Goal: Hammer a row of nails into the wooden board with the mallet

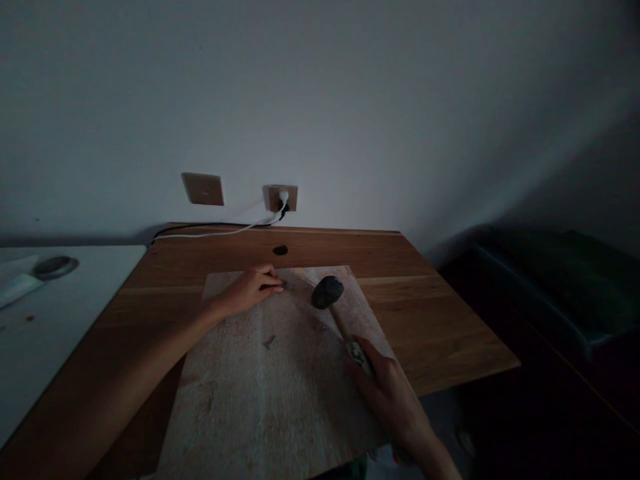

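Observation:
A rubber mallet [328, 292] with a black head and a light wooden handle is in my right hand [387, 383]. My fingers wrap round the handle, and the head is over the right part of a pale wooden board [225, 400]. Toward the board's far edge, my left hand [255, 287] pinches something small and dark between thumb and fingers, too small to name. A little nearer to me, a small dark piece [269, 342] lies on the board.
The board rests on a brown wooden desk [450, 333] with a round cable hole [281, 251]. Black and white cables run to a wall socket [283, 199]. A white table [90, 300] adjoins on the left, and a dark cushioned piece [565, 280] stands right.

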A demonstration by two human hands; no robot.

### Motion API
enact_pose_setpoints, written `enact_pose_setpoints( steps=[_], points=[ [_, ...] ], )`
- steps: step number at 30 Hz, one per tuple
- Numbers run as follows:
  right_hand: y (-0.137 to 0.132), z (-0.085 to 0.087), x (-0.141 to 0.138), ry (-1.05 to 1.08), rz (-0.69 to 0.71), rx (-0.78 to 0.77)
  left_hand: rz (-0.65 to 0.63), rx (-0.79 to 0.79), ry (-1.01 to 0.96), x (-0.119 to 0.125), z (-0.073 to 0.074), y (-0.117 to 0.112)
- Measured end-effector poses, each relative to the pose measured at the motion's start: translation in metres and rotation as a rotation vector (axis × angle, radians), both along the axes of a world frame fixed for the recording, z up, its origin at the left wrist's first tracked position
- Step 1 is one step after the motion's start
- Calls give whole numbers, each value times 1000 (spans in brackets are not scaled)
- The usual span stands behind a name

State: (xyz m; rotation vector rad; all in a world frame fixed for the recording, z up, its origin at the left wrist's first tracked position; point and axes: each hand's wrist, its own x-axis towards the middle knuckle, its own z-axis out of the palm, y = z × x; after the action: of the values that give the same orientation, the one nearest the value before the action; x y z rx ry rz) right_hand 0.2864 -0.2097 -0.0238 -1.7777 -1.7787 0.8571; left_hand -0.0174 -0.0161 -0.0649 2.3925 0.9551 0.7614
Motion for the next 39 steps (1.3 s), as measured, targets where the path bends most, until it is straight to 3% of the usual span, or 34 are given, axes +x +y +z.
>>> enact_pose_setpoints(
  steps=[13,18,21,27,30,33,36,39],
  points=[
    [0,-5,7,-18,29,-29,46,-207,-146,8,0,-4],
    [14,11,-20,68,57,-68,69,-141,-124,4,-1,0],
    [30,22,-41,71,112,-14,86,-142,-131,3,2,0],
    [47,19,-57,17,161,-11,38,-149,-163,3,6,-4],
    [47,16,-57,-6,156,27,51,-129,-59,-8,18,-1],
    [45,17,-56,23,156,-30,34,-122,137,-22,44,-3],
    [37,17,-51,44,125,-14,-127,-126,282,-23,72,-20],
    [25,15,-43,57,103,10,-265,-114,346,-7,83,-48]
  ],
)
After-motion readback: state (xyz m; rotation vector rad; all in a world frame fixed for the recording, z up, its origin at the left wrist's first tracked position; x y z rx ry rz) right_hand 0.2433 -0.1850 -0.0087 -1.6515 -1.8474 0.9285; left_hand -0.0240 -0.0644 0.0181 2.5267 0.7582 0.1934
